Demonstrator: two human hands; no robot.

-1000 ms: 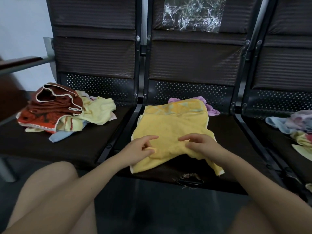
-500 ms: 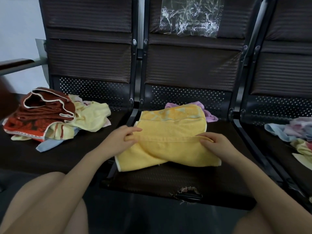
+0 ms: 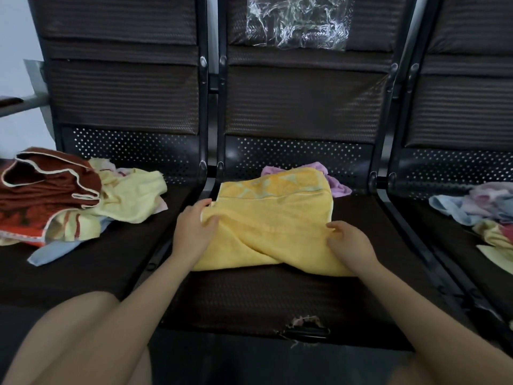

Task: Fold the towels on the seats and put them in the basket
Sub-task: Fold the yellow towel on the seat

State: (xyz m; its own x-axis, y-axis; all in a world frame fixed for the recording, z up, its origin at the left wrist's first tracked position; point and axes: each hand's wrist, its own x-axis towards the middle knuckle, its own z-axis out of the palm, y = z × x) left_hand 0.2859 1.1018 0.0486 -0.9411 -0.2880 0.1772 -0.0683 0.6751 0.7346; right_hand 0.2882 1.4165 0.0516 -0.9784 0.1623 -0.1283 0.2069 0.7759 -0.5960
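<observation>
A yellow towel (image 3: pixel 274 215) lies on the middle seat (image 3: pixel 249 298), its near part folded up over itself with a slanting crease. My left hand (image 3: pixel 193 232) grips the towel's left edge, thumb on top of the cloth. My right hand (image 3: pixel 351 244) sits on the towel's right front part with fingers curled into the cloth. A purple towel (image 3: pixel 337 186) peeks out behind the yellow one. No basket is in view.
The left seat holds a heap with a brown-red towel (image 3: pixel 47 190), a pale yellow towel (image 3: pixel 133 195) and a light blue one (image 3: pixel 47 255). Another towel heap (image 3: pixel 485 207) lies on the right seat. A clear plastic bag (image 3: pixel 297 20) hangs on the middle backrest. The seat's front edge is torn (image 3: pixel 305 326).
Both hands drew the towel's near edge up over its middle, then slid apart from the centre to its left and right sides. The towel now looks shorter.
</observation>
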